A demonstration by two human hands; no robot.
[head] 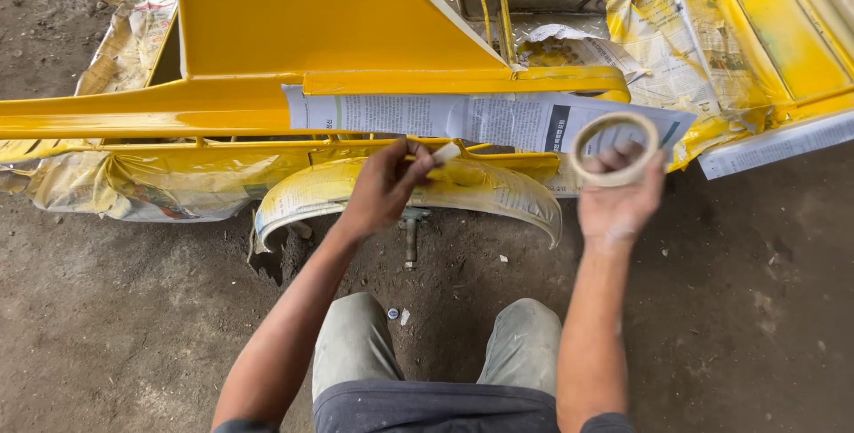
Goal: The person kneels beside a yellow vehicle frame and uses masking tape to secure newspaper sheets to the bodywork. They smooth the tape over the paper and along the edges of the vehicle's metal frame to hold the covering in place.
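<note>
- Left hand (384, 188) pinches a short torn strip of pale masking tape (446, 153), fingers closed narrow on it, right at the lower edge of the printed newspaper sheet (463, 120).
- Right hand (618, 197) grips a beige masking tape roll (614, 148), a flat ring, at 3 o'clock from the strip.
- Newspaper lies along the glossy yellow painted metal frame (294, 24) at 12 o'clock.
- Curved yellow mudguard (338, 188) below, on gritty dirt ground (116, 308).

Bare forearms, grey dusty trousers, dark shirt hem.
</note>
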